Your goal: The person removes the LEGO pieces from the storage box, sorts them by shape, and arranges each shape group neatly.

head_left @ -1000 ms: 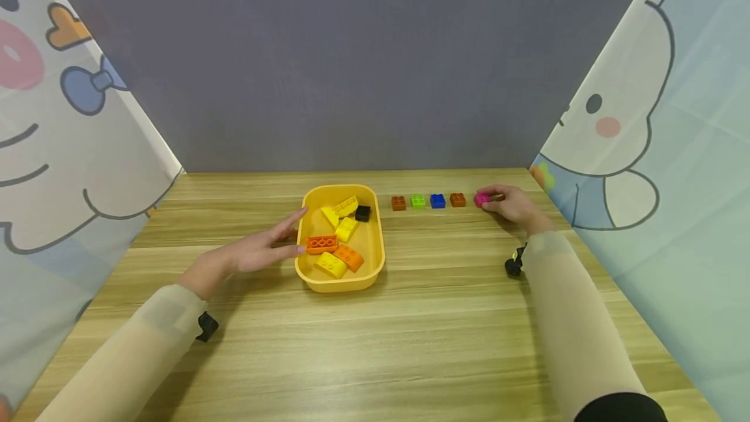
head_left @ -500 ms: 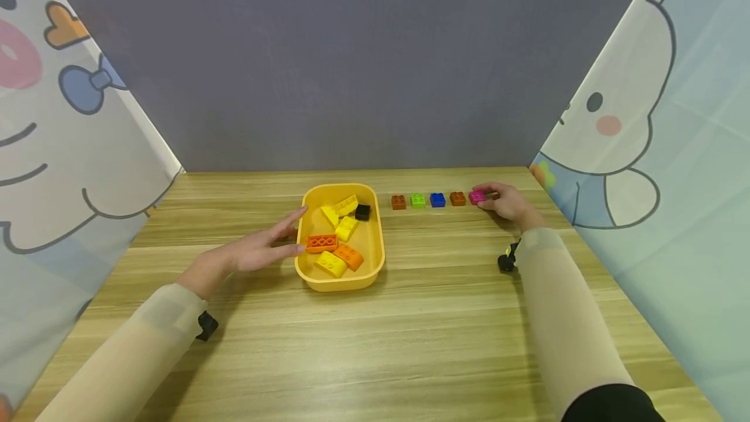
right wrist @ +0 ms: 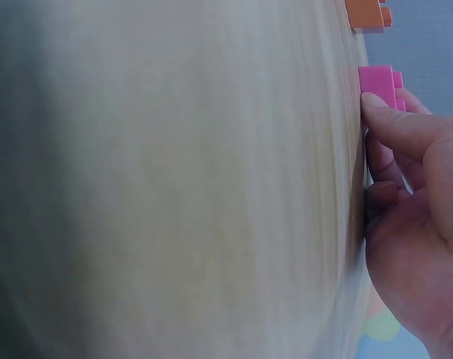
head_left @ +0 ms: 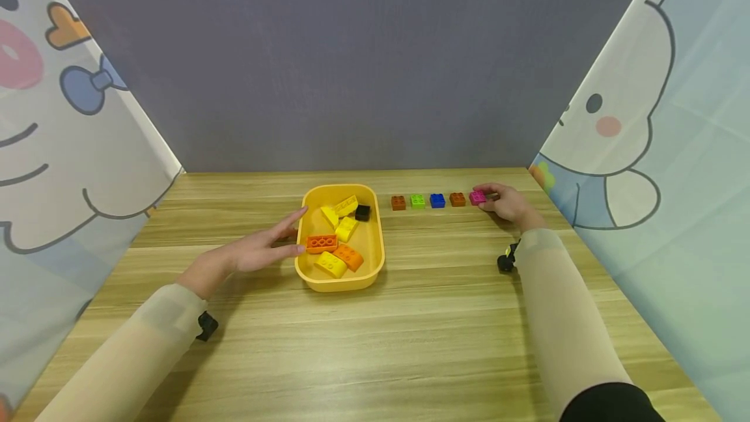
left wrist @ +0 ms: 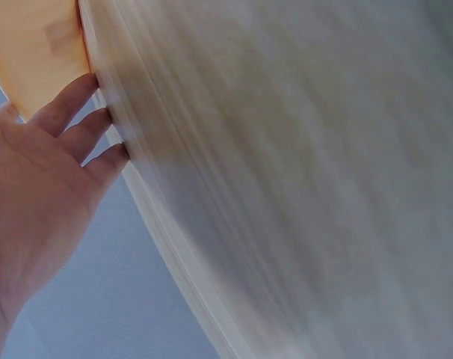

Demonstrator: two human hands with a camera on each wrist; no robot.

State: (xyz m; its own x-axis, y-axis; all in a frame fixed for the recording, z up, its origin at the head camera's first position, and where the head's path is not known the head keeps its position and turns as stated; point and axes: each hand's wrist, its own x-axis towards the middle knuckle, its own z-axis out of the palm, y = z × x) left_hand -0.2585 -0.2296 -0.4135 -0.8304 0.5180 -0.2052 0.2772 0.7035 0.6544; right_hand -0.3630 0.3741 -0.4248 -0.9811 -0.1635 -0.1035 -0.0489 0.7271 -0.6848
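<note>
My right hand (head_left: 505, 202) pinches a small pink brick (head_left: 477, 197) that sits on the wooden table (head_left: 410, 331) at the right end of a row. The row runs brown brick (head_left: 398, 202), green brick (head_left: 418, 200), blue brick (head_left: 437, 200), brown brick (head_left: 458, 199), then pink. In the right wrist view the fingertips (right wrist: 380, 112) press on the pink brick (right wrist: 377, 81). My left hand (head_left: 258, 249) lies flat with straight fingers against the left wall of the yellow tray (head_left: 375, 259). The left wrist view shows those fingers (left wrist: 69, 112) touching the tray wall (left wrist: 39, 52).
The yellow tray holds several bricks: yellow ones, two orange ones (head_left: 321, 243) and a black one (head_left: 362, 212). Printed cloth panels stand on both sides and a grey wall at the back.
My right hand has slid the pink brick slightly left, closer to the brown brick at the row's end. The left hand has stayed by the tray.
</note>
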